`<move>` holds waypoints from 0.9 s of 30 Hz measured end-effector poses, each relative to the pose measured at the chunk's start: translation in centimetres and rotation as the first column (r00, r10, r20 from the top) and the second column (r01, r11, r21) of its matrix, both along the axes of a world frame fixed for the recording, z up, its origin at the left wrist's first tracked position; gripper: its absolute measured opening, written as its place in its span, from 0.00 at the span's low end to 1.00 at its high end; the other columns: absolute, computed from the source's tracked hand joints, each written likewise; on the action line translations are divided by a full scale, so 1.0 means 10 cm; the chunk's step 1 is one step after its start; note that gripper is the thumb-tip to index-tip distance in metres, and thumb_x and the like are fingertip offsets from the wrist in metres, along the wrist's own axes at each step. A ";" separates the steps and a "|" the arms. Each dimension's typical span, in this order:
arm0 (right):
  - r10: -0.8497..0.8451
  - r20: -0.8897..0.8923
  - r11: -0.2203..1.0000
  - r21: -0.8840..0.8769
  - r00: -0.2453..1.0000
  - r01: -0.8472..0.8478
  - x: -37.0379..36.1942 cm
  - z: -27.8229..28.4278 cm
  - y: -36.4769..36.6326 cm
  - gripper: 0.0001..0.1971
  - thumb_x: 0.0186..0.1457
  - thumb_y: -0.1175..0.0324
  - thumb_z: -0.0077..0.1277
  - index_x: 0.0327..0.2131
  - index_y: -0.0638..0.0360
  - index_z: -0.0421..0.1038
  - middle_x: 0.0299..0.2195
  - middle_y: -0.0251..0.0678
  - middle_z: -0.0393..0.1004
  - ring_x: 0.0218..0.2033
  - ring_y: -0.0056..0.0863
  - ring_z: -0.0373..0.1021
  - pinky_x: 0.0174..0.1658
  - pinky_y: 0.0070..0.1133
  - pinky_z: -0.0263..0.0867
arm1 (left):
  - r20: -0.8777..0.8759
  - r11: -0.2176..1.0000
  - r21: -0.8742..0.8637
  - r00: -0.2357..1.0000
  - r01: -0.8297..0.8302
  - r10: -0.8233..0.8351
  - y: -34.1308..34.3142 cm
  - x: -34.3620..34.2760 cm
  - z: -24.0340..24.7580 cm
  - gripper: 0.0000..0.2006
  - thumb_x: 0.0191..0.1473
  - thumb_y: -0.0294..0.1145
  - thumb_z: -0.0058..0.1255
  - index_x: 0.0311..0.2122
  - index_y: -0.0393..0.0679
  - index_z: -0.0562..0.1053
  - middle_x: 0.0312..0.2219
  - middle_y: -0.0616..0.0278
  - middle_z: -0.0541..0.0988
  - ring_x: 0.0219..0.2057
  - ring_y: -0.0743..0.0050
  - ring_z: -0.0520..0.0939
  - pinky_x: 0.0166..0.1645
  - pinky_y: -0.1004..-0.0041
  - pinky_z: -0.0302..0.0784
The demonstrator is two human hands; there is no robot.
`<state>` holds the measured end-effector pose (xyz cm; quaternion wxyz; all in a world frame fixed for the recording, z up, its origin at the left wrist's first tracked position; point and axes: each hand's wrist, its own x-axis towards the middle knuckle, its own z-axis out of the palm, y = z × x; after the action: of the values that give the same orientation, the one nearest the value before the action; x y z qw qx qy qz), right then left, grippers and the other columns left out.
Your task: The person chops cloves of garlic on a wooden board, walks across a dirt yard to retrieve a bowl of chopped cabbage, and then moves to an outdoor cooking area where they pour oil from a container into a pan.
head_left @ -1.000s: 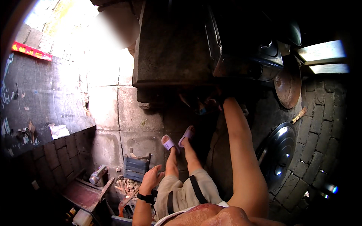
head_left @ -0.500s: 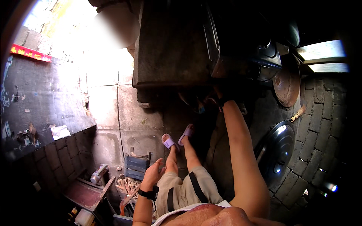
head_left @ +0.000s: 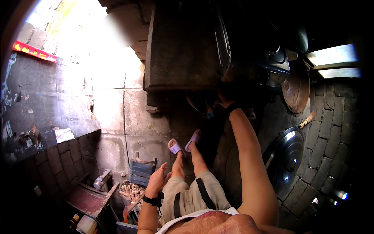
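Note:
My left hand [head_left: 158,179] hangs beside my left thigh, a dark band on its wrist. Its fingers are slightly bent and apart, and it holds nothing. A small dark blue slatted chair [head_left: 140,172] is just beyond it. My right arm reaches forward, with my right hand [head_left: 226,102] in deep shadow at the underside of the wooden table [head_left: 183,62]. Left of that hand, some dim objects [head_left: 202,107], one with a bluish patch, lie in the dark; I cannot make out their kind. Whether the right hand grips anything is hidden by shadow.
A large round black lid [head_left: 286,160] leans at the right near a rusty round pan [head_left: 297,91]. A container of corncobs [head_left: 131,191] and a reddish wooden stool [head_left: 87,201] stand at lower left. A dark panel [head_left: 43,101] fills the left.
The view has shifted slightly, so the table and panel appear a little farther right. Both hands keep nearly the same pose.

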<state>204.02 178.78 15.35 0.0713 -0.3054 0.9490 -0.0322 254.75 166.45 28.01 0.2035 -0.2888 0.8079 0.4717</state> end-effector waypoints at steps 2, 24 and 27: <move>0.009 -0.010 1.000 -0.010 1.000 -0.009 0.04 0.00 0.00 0.22 0.56 0.63 0.44 0.54 0.59 0.68 0.55 0.49 0.67 0.57 0.46 0.62 0.59 0.37 0.58 | -0.004 1.000 -0.004 1.000 -0.009 0.009 -0.01 0.03 0.02 0.29 0.53 0.39 0.57 0.57 0.41 0.62 0.40 0.49 0.79 0.41 0.49 0.80 0.44 0.63 0.76; 0.870 0.033 -0.335 -0.692 0.492 0.639 1.91 4.40 0.56 0.10 0.56 0.69 0.52 0.21 0.51 0.68 0.26 0.30 0.70 0.32 0.24 0.71 0.42 0.24 0.65 | -0.216 0.951 -0.174 0.933 0.254 -0.288 -0.16 -0.78 1.38 0.20 0.54 0.34 0.54 0.51 0.39 0.70 0.43 0.45 0.77 0.45 0.46 0.77 0.48 0.60 0.73; 0.889 -0.188 -0.418 -0.708 0.418 0.569 2.03 4.75 0.63 0.09 0.54 0.67 0.57 0.22 0.47 0.70 0.27 0.27 0.71 0.33 0.24 0.71 0.43 0.24 0.64 | -0.306 0.944 -0.219 0.901 0.248 -0.308 -0.09 -0.85 1.57 0.21 0.52 0.37 0.55 0.50 0.39 0.73 0.42 0.48 0.78 0.42 0.48 0.79 0.46 0.63 0.75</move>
<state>224.32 185.06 62.89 0.2231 -0.3960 0.1239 -0.8820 246.27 165.56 43.73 0.1018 -0.1023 0.9018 0.4073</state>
